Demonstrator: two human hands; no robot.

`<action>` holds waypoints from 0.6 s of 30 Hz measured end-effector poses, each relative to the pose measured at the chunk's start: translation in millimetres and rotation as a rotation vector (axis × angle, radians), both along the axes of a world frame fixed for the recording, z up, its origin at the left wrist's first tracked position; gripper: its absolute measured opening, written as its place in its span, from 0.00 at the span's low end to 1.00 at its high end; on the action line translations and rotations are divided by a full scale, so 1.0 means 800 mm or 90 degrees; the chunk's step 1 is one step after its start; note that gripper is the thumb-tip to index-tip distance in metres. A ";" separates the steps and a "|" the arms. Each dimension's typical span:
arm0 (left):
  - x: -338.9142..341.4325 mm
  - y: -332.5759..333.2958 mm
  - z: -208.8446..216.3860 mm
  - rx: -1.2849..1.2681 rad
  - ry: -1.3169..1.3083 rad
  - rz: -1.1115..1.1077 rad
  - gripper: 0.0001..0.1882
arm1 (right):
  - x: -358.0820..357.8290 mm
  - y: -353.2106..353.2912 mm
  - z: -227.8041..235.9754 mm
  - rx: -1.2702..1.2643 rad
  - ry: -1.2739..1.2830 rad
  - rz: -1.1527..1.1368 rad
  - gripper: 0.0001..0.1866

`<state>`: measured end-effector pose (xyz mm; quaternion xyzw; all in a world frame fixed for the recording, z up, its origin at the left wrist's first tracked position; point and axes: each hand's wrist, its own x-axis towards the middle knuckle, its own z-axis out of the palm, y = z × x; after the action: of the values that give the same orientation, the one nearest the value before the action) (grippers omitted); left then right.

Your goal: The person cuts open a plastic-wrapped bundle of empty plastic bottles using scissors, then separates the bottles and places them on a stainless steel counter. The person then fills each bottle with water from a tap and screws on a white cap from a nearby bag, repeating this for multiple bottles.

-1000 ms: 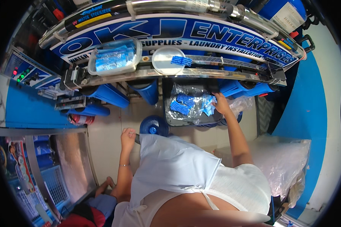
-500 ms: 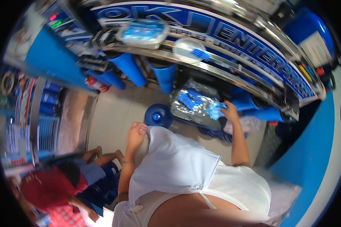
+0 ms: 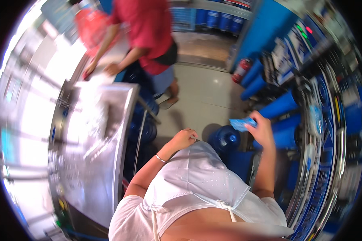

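My right hand (image 3: 262, 129), held out at the right, pinches a small flat piece of blue printed plastic (image 3: 240, 124) that sticks out to its left. Just below that plastic a round blue water jug (image 3: 225, 139) stands on the floor. My left hand (image 3: 184, 139) is by the edge of my white apron (image 3: 193, 170), its fingers curled together. A bit of something pale shows at its fingertips; whether it is the apron's edge or a separate thing is not clear.
A shiny metal table (image 3: 86, 172) fills the left. Beyond it a person in a red shirt (image 3: 142, 32) leans over a white surface. Blue filter housings (image 3: 275, 108) and a metal rack line the right, with a red fire extinguisher (image 3: 241, 70) behind them. Tiled floor (image 3: 203, 90) lies ahead.
My view has swung left, away from the black tray of plastic pieces toward the metal table and the person. My right hand has lifted the blue piece away from the tray.
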<state>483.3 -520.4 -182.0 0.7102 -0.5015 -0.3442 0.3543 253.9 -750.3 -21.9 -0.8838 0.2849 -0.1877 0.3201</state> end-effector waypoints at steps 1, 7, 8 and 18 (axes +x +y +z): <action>0.007 0.030 0.000 0.013 -0.004 0.032 0.09 | 0.062 0.013 -0.007 0.010 -0.002 0.066 0.15; 0.030 0.195 0.011 0.000 -0.011 0.270 0.09 | 0.363 0.167 -0.066 -0.043 -0.012 0.506 0.14; 0.029 0.217 0.016 0.008 0.008 0.311 0.09 | 0.408 0.189 -0.076 -0.079 -0.017 0.533 0.14; -0.009 0.398 0.068 0.003 0.097 0.795 0.13 | 0.706 0.301 -0.154 -0.429 0.124 0.590 0.19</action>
<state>476.2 -202.3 -127.8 0.8434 0.0355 -0.1233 0.5218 818.7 -509.4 -145.4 -0.9826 -0.1791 -0.0258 0.0420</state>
